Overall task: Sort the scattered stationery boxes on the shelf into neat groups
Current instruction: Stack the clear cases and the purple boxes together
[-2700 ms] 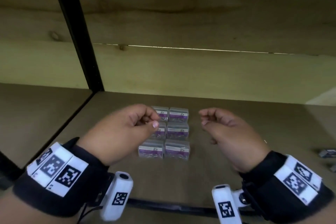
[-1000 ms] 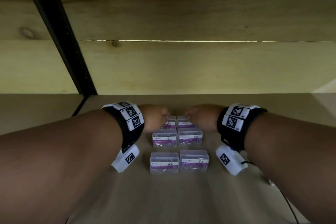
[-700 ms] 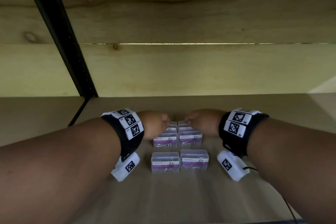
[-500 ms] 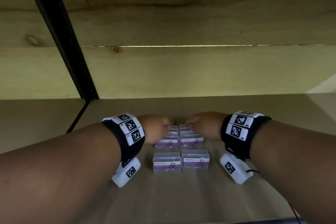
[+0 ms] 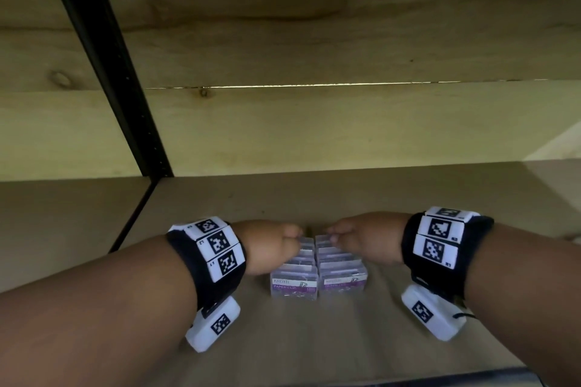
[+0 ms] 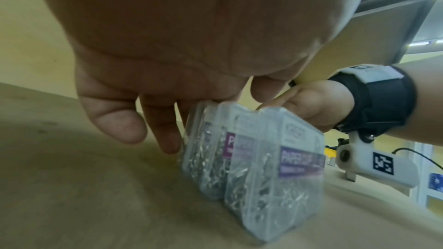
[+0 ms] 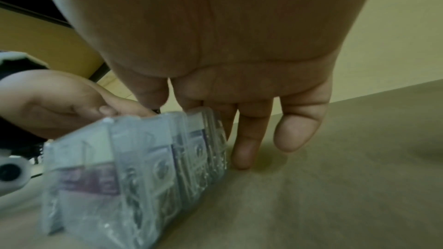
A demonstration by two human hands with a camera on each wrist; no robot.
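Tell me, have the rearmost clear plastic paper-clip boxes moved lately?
Yes: rearmost clear plastic boxes slid away from the wooden back wall, toward the front pair.

Clear paper-clip boxes (image 5: 317,273) (two tight columns)

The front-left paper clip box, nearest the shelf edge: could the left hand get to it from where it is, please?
Probably yes. The left hand reaches behind the back of that column, and the front-left paper clip box stands uncovered just below its wrist, so drawing back should reach it.
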